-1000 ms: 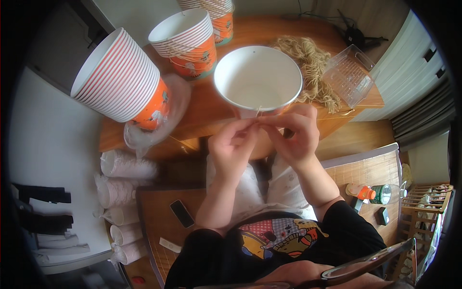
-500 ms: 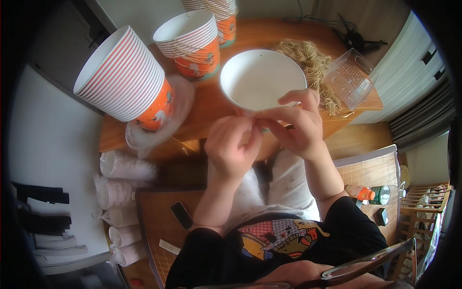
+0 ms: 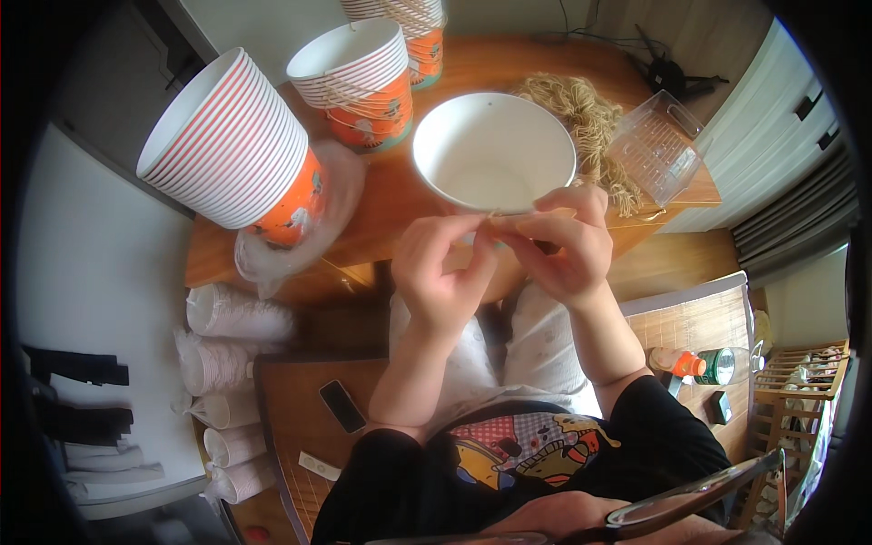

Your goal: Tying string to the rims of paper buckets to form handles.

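A white paper bucket [image 3: 486, 150] stands open-topped on the table's near side, with a small hole by its far rim. At its near rim my left hand [image 3: 442, 268] and my right hand [image 3: 565, 243] meet fingertip to fingertip. Both are closed in a pinch. Between the fingertips shows a tiny tan bit of cord [image 3: 494, 216]; the rest of it is hidden by the fingers. Behind the bucket, to the right, lies a loose bundle of tan cord [image 3: 577, 113].
Stacks of orange-and-white paper buckets stand left, one tall stack [image 3: 227, 145] tilted on plastic wrap [image 3: 341, 195] and another stack [image 3: 363, 86] hung with cords. A clear plastic basket [image 3: 658, 150] sits at the table's right edge. A phone [image 3: 342, 406] and bottles [image 3: 718, 366] lie lower.
The fingertips of both hands have come closer together in a pinch. My right hand has dropped slightly, its index finger more bent. The buckets stay in place.
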A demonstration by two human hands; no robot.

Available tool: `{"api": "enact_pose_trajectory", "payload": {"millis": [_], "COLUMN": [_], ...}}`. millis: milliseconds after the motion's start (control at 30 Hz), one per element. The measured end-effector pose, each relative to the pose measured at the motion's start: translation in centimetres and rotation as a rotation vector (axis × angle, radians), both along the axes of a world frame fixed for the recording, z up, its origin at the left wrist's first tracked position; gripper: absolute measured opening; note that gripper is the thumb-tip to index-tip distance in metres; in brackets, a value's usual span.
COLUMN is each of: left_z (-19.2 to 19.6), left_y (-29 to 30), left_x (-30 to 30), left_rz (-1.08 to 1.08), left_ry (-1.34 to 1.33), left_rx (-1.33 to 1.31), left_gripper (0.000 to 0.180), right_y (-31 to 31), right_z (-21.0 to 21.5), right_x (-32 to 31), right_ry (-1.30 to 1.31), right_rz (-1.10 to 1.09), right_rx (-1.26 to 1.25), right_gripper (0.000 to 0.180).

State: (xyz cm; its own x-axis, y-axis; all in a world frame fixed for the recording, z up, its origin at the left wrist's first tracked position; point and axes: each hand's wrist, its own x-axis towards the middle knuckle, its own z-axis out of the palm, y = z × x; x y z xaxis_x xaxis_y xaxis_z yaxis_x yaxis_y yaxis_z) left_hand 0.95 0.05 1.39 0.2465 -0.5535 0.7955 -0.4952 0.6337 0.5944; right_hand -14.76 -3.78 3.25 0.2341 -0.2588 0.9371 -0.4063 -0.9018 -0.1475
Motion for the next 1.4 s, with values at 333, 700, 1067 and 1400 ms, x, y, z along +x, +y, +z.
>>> {"api": "enact_pose_trajectory", "payload": {"millis": [333,700,1067,1400], "left_z": [0.0,-0.1,0.3,0.1], "left_y": [0.5,0.6,1.0,0.9], "left_x": [-0.3,0.1,-0.1,-0.4], "left_rz": [-0.006,-0.025,0.053,0.099], "left_ry": [-0.006,-0.167,-0.150,-0.174], "left_rx": [0.027,-0.061,-0.009,-0.041], "left_gripper": [0.012,0.007,0.014,0.011], "right_y": [-0.2,-0.2,-0.3,-0.2], "right_z": [0.3,0.6,-0.3,-0.2], "right_x": [0.1,-0.3,-0.5,-0.4], "right_ry": [0.026,0.051,-0.006,0.022], "right_rz": [-0.012,0.123,0.172,0.061], "right_rx": [0.031,0.182,0.173,0.113], "right_gripper": [0.032,0.031,0.043,0.045]}}
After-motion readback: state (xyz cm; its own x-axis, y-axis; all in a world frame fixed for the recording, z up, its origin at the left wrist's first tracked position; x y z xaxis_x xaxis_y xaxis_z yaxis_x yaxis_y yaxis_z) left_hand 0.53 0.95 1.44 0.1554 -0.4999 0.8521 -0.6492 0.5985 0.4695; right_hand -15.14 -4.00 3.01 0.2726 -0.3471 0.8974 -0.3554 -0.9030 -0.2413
